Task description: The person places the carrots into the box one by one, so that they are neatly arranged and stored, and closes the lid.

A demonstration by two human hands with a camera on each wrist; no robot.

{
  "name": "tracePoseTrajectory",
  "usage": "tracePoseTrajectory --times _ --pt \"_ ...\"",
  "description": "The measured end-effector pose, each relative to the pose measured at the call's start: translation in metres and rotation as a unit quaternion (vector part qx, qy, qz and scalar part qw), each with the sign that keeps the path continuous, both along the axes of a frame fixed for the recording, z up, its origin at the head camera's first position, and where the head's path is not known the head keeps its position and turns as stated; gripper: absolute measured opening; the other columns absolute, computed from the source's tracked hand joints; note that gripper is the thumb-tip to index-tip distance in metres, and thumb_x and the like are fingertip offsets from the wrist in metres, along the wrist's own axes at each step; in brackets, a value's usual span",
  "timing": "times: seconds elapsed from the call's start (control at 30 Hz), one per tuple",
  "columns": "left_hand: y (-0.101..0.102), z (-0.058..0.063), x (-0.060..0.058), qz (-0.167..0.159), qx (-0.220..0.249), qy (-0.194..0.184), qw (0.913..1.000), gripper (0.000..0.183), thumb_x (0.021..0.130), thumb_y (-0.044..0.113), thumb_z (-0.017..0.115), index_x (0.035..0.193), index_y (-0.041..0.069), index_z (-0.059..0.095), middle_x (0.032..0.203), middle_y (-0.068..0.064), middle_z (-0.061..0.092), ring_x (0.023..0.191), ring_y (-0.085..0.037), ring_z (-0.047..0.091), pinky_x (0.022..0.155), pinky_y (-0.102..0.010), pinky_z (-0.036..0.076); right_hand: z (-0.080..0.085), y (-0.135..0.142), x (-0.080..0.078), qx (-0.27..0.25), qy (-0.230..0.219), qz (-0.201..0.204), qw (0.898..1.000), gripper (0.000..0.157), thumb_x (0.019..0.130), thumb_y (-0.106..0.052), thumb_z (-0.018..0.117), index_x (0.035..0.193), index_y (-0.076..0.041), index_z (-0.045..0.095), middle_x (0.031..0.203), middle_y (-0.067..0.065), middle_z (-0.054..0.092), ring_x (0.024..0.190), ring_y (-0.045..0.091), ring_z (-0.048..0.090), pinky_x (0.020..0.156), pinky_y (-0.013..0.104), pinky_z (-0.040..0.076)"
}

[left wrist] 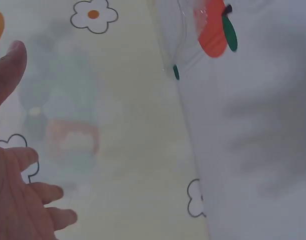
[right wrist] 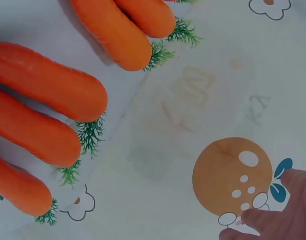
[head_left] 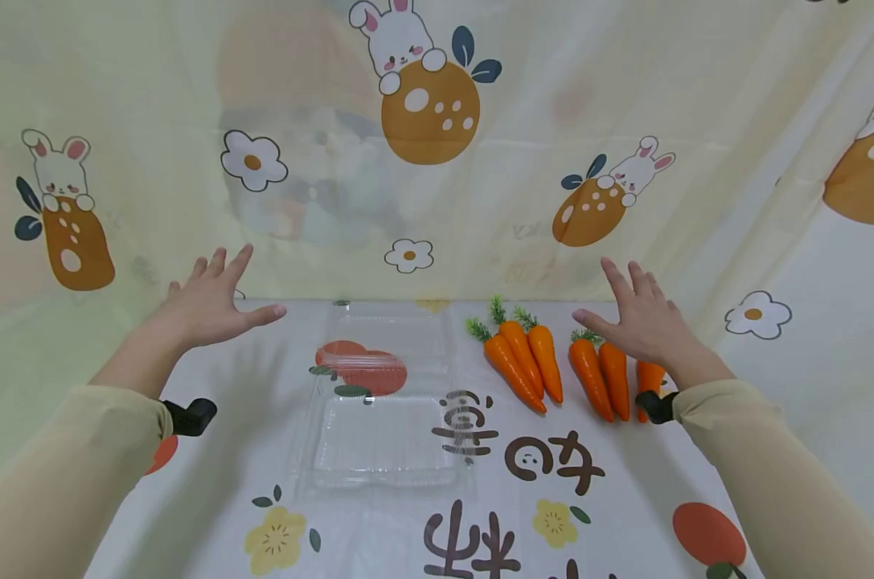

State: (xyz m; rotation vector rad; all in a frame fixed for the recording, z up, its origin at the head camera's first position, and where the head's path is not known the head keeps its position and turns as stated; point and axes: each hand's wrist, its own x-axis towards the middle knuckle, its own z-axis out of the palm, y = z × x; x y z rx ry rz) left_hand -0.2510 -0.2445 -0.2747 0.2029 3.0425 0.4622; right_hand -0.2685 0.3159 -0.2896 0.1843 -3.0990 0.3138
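Observation:
Both hands are held up over the table with fingers spread and nothing in them. My left hand [head_left: 208, 305] is raised to the left of a clear plastic box [head_left: 386, 480], whose lid lies folded back toward the curtain. My right hand [head_left: 639, 322] hovers above the right-hand carrots [head_left: 588, 378], partly covering one of them in the head view. Another group of carrots [head_left: 512, 362] with green tops lies between that hand and the box. The right wrist view shows the carrots [right wrist: 53, 80] large at its left, their leafy ends toward the curtain.
A white printed tablecloth [head_left: 379, 539] covers the table. Behind it hangs a pale curtain [head_left: 480, 225] with rabbit and flower prints, meeting the table's far edge. A dark band [head_left: 190, 416] sits on the left wrist, another [head_left: 655, 407] on the right.

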Motion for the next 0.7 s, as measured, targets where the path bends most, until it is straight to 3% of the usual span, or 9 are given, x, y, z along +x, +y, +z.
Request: tracePoseTrajectory --times 0.2,0.4,0.53,0.7 --pt "-0.002 -0.005 0.003 -0.011 0.071 -0.021 0.9972 0.11 0.095 0.068 0.054 0.164 0.012 -0.011 0.168 -0.033 -0.004 0.153 -0.056 0.005 0.117 -0.078 0.014 -0.004 0.002 0.002 -0.036 -0.006 0.001 0.999 0.103 0.097 -0.066 0.051 0.165 -0.017 -0.008 0.166 0.035 -0.006 0.149 0.062 0.006 0.111 0.082 0.016" --pt "-0.001 -0.014 0.011 -0.006 0.158 -0.048 0.9863 0.103 0.098 0.066 0.051 0.164 0.021 -0.013 0.17 -0.027 0.005 0.153 -0.054 0.016 0.118 -0.073 0.022 -0.015 0.01 0.006 -0.112 0.006 0.005 0.994 0.097 0.101 -0.059 0.049 0.165 -0.018 -0.01 0.17 0.028 -0.004 0.153 0.056 0.005 0.112 0.081 0.018" --pt "0.0 -0.029 0.016 -0.014 0.227 -0.062 0.9718 0.096 0.101 0.06 0.05 0.164 0.021 -0.011 0.17 -0.026 0.007 0.154 -0.052 0.017 0.118 -0.073 0.023 -0.025 0.019 0.01 -0.157 0.018 0.002 0.987 0.092 0.103 -0.056 0.047 0.165 -0.015 -0.008 0.17 0.027 0.0 0.153 0.056 0.004 0.113 0.081 0.015" --pt "0.004 -0.055 0.022 -0.028 0.307 -0.079 0.9479 0.091 0.104 0.048 0.053 0.165 0.014 -0.006 0.17 -0.028 0.008 0.153 -0.052 0.02 0.118 -0.072 0.027 -0.04 0.034 0.013 -0.194 0.017 -0.007 0.981 0.087 0.106 -0.053 0.043 0.165 -0.013 -0.007 0.169 0.029 0.004 0.146 0.062 0.019 0.109 0.082 0.024"
